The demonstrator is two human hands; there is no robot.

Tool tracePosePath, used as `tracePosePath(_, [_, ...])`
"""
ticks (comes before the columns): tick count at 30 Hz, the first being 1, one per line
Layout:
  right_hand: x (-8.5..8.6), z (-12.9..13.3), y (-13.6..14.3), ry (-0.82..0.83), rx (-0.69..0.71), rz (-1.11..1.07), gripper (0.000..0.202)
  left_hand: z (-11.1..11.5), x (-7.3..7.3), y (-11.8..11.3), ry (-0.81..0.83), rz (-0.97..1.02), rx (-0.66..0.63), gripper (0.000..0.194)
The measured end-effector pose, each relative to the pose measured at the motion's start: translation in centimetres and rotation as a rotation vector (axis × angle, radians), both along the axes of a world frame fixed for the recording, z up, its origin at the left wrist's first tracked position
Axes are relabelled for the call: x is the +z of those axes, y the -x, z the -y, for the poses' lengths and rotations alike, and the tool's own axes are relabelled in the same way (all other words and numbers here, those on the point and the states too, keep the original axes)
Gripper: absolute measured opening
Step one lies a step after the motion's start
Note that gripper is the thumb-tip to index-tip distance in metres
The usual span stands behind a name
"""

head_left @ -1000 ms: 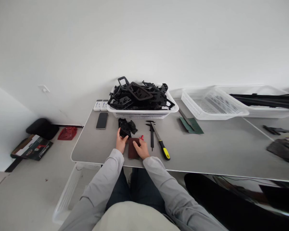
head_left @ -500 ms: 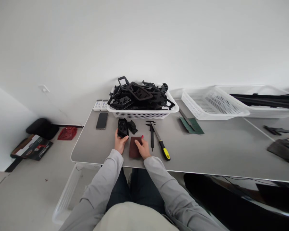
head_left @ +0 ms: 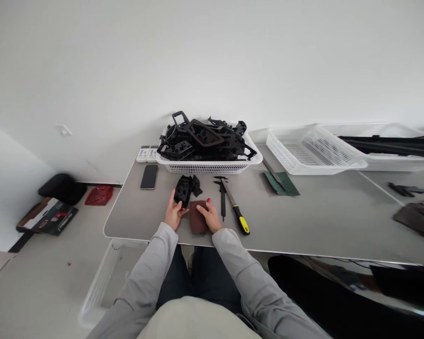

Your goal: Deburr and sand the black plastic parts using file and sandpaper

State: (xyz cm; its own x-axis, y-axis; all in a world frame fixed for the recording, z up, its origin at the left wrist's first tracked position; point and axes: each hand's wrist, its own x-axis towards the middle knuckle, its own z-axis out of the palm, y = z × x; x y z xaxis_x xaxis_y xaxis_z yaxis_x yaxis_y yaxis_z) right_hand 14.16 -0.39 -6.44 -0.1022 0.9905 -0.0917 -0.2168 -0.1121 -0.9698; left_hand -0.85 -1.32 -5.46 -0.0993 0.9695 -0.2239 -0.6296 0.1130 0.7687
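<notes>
My left hand (head_left: 173, 213) is closed around the lower end of a black moulded plastic part (head_left: 182, 190), tilted a little to the right. My right hand (head_left: 212, 216) grips a reddish-brown sheet of sandpaper (head_left: 197, 218), thumb on top and fingers partly hidden beneath. The sandpaper lies just to the right of the plastic part. A small dark crumpled piece (head_left: 196, 186) is behind them, close to the part's upper right side. To the right of my right hand are a black caliper (head_left: 223, 200) and a file with a yellow and black handle (head_left: 242, 219).
A white basket (head_left: 208, 167) heaped with black plastic parts stands against the wall. A phone (head_left: 148, 177) lies at left. Green sandpaper (head_left: 285, 183) with a flat strip on it lies right of centre. More white baskets (head_left: 303, 162) stand at right, and a dark cloth (head_left: 414, 220) beyond.
The plastic part has turned and tipped to the right in my left hand, which has shifted slightly toward me. My right hand and the sandpaper have barely moved.
</notes>
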Motion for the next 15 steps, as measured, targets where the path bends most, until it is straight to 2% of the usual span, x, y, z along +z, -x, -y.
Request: tracePosePath(15, [0.10, 0.03, 0.15, 0.085, 0.152, -0.051, 0.028, -0.05, 0.38, -0.40, -0.018, -0.021, -0.017, 0.071])
